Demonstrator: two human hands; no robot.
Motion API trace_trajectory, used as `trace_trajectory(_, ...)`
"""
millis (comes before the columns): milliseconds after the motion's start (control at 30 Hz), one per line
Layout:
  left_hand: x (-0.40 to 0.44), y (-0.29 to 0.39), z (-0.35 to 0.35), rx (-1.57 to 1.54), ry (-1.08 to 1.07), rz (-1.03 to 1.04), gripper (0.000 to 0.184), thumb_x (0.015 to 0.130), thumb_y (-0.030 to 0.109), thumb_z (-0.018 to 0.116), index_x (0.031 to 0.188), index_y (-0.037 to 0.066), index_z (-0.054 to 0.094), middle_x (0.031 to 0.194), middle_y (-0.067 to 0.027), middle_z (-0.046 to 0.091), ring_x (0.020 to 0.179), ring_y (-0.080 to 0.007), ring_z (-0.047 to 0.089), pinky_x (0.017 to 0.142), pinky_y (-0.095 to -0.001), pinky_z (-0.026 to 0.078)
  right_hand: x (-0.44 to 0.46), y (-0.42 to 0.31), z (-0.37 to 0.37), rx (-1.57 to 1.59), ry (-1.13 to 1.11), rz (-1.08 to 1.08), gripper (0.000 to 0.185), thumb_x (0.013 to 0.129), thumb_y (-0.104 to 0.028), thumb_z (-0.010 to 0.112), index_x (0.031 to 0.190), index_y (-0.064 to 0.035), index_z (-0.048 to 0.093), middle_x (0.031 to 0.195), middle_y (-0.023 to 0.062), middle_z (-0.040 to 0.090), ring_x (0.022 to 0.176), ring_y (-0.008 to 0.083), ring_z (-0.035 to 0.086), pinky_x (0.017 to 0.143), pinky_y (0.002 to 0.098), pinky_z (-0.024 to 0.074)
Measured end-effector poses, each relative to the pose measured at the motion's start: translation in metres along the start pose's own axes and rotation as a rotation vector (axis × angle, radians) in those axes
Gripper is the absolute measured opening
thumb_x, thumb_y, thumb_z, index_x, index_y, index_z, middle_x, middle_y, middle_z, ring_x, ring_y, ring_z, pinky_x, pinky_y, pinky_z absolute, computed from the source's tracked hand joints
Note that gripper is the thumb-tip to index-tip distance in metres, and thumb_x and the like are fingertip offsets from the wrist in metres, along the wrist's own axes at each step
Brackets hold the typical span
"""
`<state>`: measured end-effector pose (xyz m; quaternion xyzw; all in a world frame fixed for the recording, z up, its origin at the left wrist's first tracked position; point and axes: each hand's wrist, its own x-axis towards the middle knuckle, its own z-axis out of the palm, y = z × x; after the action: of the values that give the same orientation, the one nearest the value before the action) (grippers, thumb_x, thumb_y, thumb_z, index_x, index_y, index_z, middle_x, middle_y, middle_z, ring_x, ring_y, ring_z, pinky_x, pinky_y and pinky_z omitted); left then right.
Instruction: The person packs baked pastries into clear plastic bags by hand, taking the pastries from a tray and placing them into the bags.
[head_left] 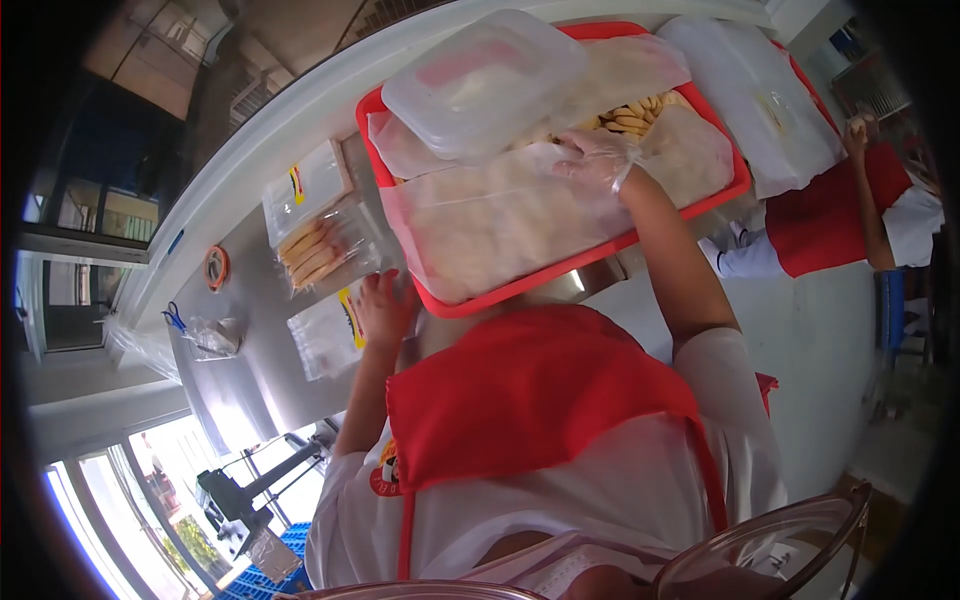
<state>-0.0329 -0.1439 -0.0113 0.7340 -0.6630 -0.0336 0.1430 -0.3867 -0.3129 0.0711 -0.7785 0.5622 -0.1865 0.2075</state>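
My left hand (383, 308), bare, rests with fingers apart at the edge of flat clear plastic bags (322, 338) with a yellow label. Just beyond it, a clear bag (318, 250) holds several long baked sticks. My right hand (597, 162) wears a clear plastic glove and lies on white paper (490, 215), fingers apart and pointing left. The paper covers most of a red tray (742, 185). Beside my right hand, several golden baked pieces (635, 115) show through a gap in the paper.
A translucent plastic lid or tub (480, 85) sits on the tray's far left. Further left are a tape roll (216, 268), blue-handled scissors (174, 317) and another labelled bag pack (305, 190). A second covered tray (755, 100) stands right, near a person in a red apron (830, 215).
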Motion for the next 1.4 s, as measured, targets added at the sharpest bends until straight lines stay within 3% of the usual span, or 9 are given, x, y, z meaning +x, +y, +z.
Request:
trace_trajectory(267,-0.018,-0.011,0.032,-0.176,0.153,-0.047,0.020,0.073,0.020,0.061,0.092,0.012,0.060,0.094,-0.0103,0.053,0.090,-0.0304,0.049,0.079,-0.0406,0.038,-0.043,0.005,-0.003,0.153,-0.509,-0.296,0.016,0.078,-0.019,0.056,0.076,-0.0028,0.057,0.072,0.0146,0.059,0.068,0.0264,0.056,0.065,0.0339,0.0433)
trace_trajectory(367,-0.012,-0.020,0.042,-0.222,0.192,-0.037,0.013,0.074,0.018,0.059,0.084,0.010,0.061,0.085,-0.0102,0.056,0.082,-0.0304,0.052,0.074,-0.0390,0.041,-0.063,-0.001,0.003,0.243,-0.511,-0.031,0.015,0.081,-0.017,0.050,0.078,-0.0022,0.054,0.072,0.0124,0.058,0.064,0.0182,0.054,0.061,0.0309,0.0433)
trace_trajectory(467,-0.004,-0.032,0.046,-0.367,0.208,-0.119,0.011,0.075,0.015,0.055,0.076,0.007,0.062,0.076,-0.0104,0.058,0.073,-0.0285,0.055,0.068,-0.0360,0.044,-0.048,0.008,0.007,0.219,-0.242,0.043,0.014,0.081,-0.014,0.050,0.086,-0.0023,0.055,0.076,0.0142,0.059,0.069,0.0234,0.057,0.065,0.0323,0.0438)
trace_trajectory(667,0.012,-0.036,-0.008,-0.624,0.273,-0.385,0.018,0.077,0.014,0.045,0.071,0.003,0.058,0.060,-0.0108,0.055,0.058,-0.0203,0.054,0.059,-0.0321,0.043,-0.028,-0.013,0.009,-0.556,-0.032,0.134,0.038,0.075,-0.031,0.054,0.104,-0.0077,0.054,0.088,0.0161,0.059,0.090,0.0312,0.055,0.078,0.0361,0.0439)
trace_trajectory(1000,0.016,-0.040,-0.118,-0.856,0.308,-0.386,0.006,0.078,0.002,0.053,0.082,0.000,0.057,0.075,-0.0034,0.058,0.072,-0.0093,0.054,0.068,-0.0216,0.041,-0.028,0.004,0.001,-0.225,-0.235,0.092,0.044,0.077,-0.030,0.054,0.116,-0.0113,0.046,0.097,0.0159,0.058,0.092,0.0331,0.055,0.080,0.0381,0.0426)
trace_trajectory(1067,0.013,-0.031,-0.143,-1.113,0.305,-0.328,0.006,0.077,-0.002,0.051,0.080,0.001,0.056,0.073,-0.0020,0.057,0.070,-0.0089,0.053,0.067,-0.0206,0.041,-0.023,0.006,-0.001,-0.244,-0.266,0.146,0.042,0.078,-0.029,0.053,0.115,-0.0105,0.047,0.100,0.0171,0.058,0.091,0.0345,0.055,0.079,0.0385,0.0431)
trace_trajectory(1200,0.011,0.054,-0.162,-0.884,0.287,0.050,0.008,0.074,-0.003,0.049,0.078,0.002,0.053,0.073,-0.0016,0.054,0.066,-0.0089,0.051,0.060,-0.0216,0.041,-0.015,0.009,-0.012,-0.215,0.143,-0.129,0.035,0.081,-0.021,0.051,0.115,-0.0114,0.047,0.101,0.0182,0.055,0.091,0.0352,0.054,0.078,0.0398,0.0427)
trace_trajectory(1300,0.033,0.099,-0.118,-0.616,0.141,0.361,0.011,0.067,0.000,0.059,0.077,0.003,0.055,0.076,-0.0118,0.057,0.068,-0.0274,0.056,0.061,-0.0332,0.045,-0.013,-0.009,-0.038,-0.128,0.236,-0.206,0.035,0.082,-0.019,0.051,0.116,-0.0117,0.046,0.101,0.0189,0.054,0.093,0.0347,0.052,0.079,0.0393,0.0420)
trace_trajectory(1400,0.046,0.113,-0.056,-0.579,0.019,0.351,0.006,0.073,0.009,0.058,0.076,0.004,0.057,0.076,-0.0125,0.057,0.073,-0.0299,0.055,0.064,-0.0379,0.045,-0.009,0.000,-0.041,0.025,0.183,-0.260,0.040,0.083,-0.024,0.053,0.118,-0.0079,0.046,0.101,0.0188,0.055,0.093,0.0335,0.053,0.079,0.0396,0.0416)
